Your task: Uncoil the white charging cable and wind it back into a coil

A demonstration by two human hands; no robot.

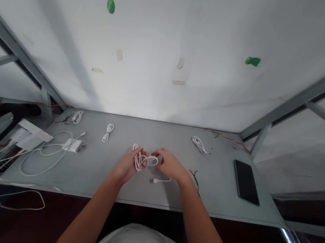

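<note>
Grey desk [154, 134], left hand [126, 167] was clamped on a cable [137, 161]; couldn't tell if right hand [170, 164] gripped. Slack loop [153, 157] could've tangled.

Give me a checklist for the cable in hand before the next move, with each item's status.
1. Left hand holding the white cable: ok.
2. Right hand gripping the cable's loop: cannot tell; its fingers are close to it.
3. USB plug tucked into the coil: not ok, it sits outside.
4. Black tie within view: ok, beside the right forearm.
5. Dark flat device apart from both hands: ok.
</note>
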